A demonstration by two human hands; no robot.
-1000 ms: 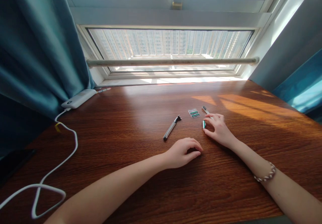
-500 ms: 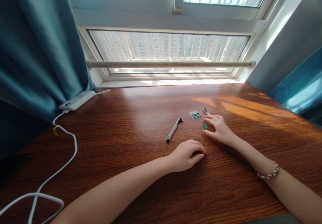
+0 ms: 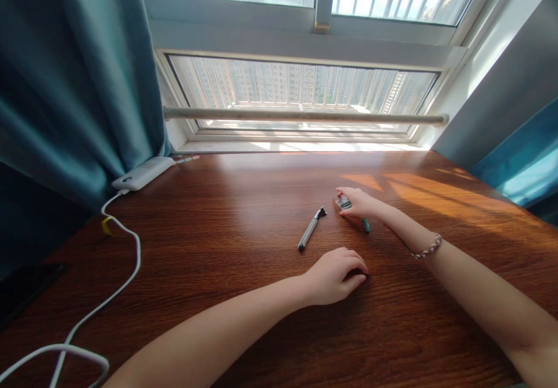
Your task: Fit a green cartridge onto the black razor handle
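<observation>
My right hand (image 3: 360, 203) reaches across the brown wooden table (image 3: 226, 231) and closes its fingers round a small clear cartridge pack (image 3: 343, 203) with green inserts. A small green-tipped piece (image 3: 366, 225) lies on the wood just under that wrist. A razor handle (image 3: 311, 228), silver with a black head, lies slanted to the left of the pack, untouched. My left hand (image 3: 335, 274) rests on the table nearer to me, fingers curled loosely with nothing in them. A bead bracelet (image 3: 426, 247) is on my right wrist.
A white power bank (image 3: 142, 173) sits at the table's far left corner, its white cable (image 3: 117, 283) looping toward the near left edge. Teal curtains (image 3: 74, 79) hang at left and right. A window with a rail (image 3: 305, 115) runs behind the table.
My right hand left the green-tipped piece and moved forward and left onto the clear pack. My left hand stayed put. The view tilted up slightly.
</observation>
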